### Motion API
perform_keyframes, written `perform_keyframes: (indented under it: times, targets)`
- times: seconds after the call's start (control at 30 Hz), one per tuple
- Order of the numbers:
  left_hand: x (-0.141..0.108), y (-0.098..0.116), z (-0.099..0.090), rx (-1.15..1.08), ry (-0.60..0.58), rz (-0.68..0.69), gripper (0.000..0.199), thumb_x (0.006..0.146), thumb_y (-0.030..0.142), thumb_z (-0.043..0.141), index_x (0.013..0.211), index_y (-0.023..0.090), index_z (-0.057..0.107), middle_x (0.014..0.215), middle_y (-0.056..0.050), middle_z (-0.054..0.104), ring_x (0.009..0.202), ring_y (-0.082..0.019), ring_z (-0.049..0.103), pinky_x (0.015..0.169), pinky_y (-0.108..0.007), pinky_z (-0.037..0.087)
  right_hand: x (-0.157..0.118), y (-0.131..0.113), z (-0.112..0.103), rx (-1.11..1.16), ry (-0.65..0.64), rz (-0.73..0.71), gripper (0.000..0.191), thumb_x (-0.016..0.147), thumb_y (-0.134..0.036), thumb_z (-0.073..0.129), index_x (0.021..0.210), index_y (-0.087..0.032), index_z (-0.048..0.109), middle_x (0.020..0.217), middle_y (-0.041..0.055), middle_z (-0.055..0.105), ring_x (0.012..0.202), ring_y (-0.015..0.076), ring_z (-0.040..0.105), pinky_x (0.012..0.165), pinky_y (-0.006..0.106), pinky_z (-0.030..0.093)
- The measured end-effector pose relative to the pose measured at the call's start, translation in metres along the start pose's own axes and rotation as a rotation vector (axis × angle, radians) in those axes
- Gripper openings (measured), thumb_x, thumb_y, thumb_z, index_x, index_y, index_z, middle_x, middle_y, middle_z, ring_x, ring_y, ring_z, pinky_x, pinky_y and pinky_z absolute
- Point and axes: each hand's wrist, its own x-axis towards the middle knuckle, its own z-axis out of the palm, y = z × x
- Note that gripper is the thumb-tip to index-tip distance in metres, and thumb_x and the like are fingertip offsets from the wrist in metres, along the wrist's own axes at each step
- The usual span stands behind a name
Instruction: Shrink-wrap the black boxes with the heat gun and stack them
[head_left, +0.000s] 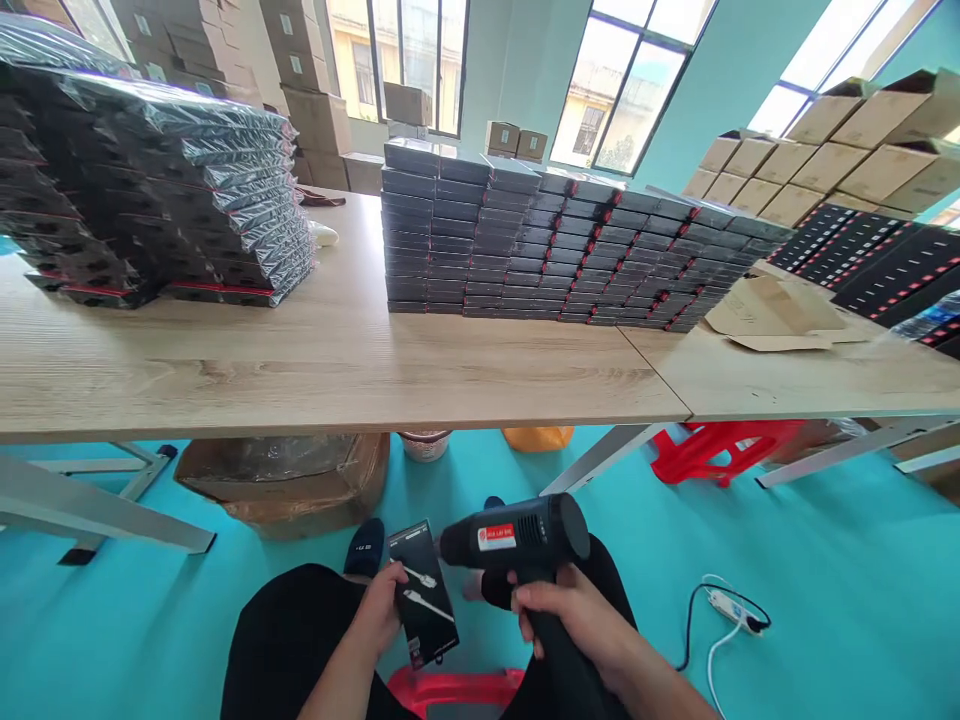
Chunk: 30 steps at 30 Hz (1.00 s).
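My left hand grips a slim black box by its left edge, tilted over the gap between my knees. White cables are printed on the box's face. My right hand is wrapped around the handle of a black heat gun with a red and white label. The gun's nozzle points left, close to the upper right part of the box. Whether nozzle and box touch, I cannot tell.
Ahead, a wooden table bears a wide stack of black boxes and a film-wrapped pile at left. A carton sits under the table. A power strip with cables lies on the floor at right.
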Motion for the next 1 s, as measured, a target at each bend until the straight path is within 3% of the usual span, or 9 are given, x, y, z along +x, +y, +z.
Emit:
perform_keyframes:
  times: [0.1,0.27,0.5,0.63,0.73,0.8,0.83,0.93,1.0]
  targets:
    - [0.000,-0.004,0.000,0.061,-0.035,0.066,0.020,0.053,0.005,0.054,0.061,0.022,0.047,0.048,0.005,0.048,0.041,-0.016,0.052,0.043,-0.026,0.039,0.022,-0.016,0.000,-0.030,0.025,-0.059,0.017,0.069,-0.031,0.067,0.073,-0.015,0.064,0.057,0.0003,0.061,0.051,0.0117,0.053,0.050,0.025,0.043]
    - [-0.002,-0.003,0.005,0.100,-0.036,0.086,0.016,0.056,0.009,0.055,0.057,0.022,0.046,0.047,0.001,0.050,0.041,-0.018,0.051,0.045,-0.029,0.042,0.035,-0.031,0.002,-0.079,-0.071,-0.041,0.013,0.067,-0.025,0.067,0.074,-0.015,0.065,0.055,0.0001,0.061,0.050,0.0129,0.054,0.049,0.026,0.044]
    - [0.003,0.005,0.002,-0.004,0.045,0.097,0.016,0.054,0.010,0.052,0.060,0.023,0.046,0.049,0.001,0.051,0.043,-0.020,0.053,0.046,-0.031,0.043,0.007,-0.006,0.003,-0.168,-0.218,0.021,0.019,0.061,-0.017,0.068,0.080,-0.016,0.064,0.053,-0.0039,0.058,0.048,0.0143,0.054,0.045,0.027,0.044]
    - [0.003,0.008,0.002,-0.036,0.070,0.131,0.018,0.055,0.008,0.053,0.059,0.023,0.044,0.046,0.004,0.046,0.040,-0.017,0.050,0.046,-0.029,0.043,-0.018,0.006,-0.005,-0.209,-0.221,0.146,0.018,0.063,-0.018,0.067,0.080,-0.017,0.064,0.054,-0.0032,0.061,0.050,0.0129,0.053,0.050,0.026,0.042]
    - [-0.002,0.010,0.006,-0.046,0.077,0.150,0.015,0.059,0.008,0.054,0.061,0.022,0.048,0.047,0.004,0.048,0.042,-0.016,0.052,0.046,-0.028,0.044,-0.034,0.012,-0.015,-0.213,-0.211,0.140,0.014,0.061,-0.016,0.070,0.075,-0.017,0.067,0.064,-0.0012,0.065,0.059,0.0133,0.057,0.058,0.027,0.043]
    - [-0.010,0.012,0.010,-0.050,0.043,0.146,0.003,0.070,0.017,0.057,0.069,0.020,0.057,0.054,0.001,0.056,0.047,-0.018,0.058,0.046,-0.028,0.045,-0.037,0.016,-0.022,-0.204,-0.197,0.149,0.018,0.059,-0.015,0.072,0.075,-0.017,0.067,0.068,-0.0007,0.066,0.061,0.0141,0.058,0.059,0.028,0.043]
    - [-0.015,0.014,0.012,-0.058,0.008,0.129,0.007,0.077,0.026,0.059,0.077,0.019,0.062,0.060,-0.002,0.061,0.051,-0.020,0.061,0.046,-0.029,0.046,-0.034,0.017,-0.026,-0.191,-0.185,0.166,0.019,0.058,-0.015,0.071,0.077,-0.017,0.067,0.067,-0.0008,0.066,0.059,0.0141,0.058,0.057,0.028,0.043]
    - [-0.028,0.018,0.015,-0.111,-0.139,-0.011,0.041,0.080,0.056,0.065,0.096,0.018,0.065,0.080,-0.010,0.071,0.068,-0.026,0.070,0.047,-0.030,0.049,-0.015,0.015,-0.027,-0.133,-0.106,0.171,0.021,0.060,-0.020,0.069,0.080,-0.016,0.064,0.063,-0.0005,0.064,0.051,0.0137,0.056,0.048,0.027,0.041]
    - [-0.033,0.020,0.015,-0.124,-0.237,-0.156,0.047,0.080,0.060,0.065,0.101,0.017,0.064,0.087,-0.013,0.073,0.072,-0.028,0.072,0.050,-0.032,0.051,0.006,0.008,-0.019,-0.076,-0.030,0.087,0.023,0.063,-0.027,0.068,0.082,-0.015,0.063,0.065,0.0003,0.064,0.051,0.0136,0.056,0.046,0.027,0.041]
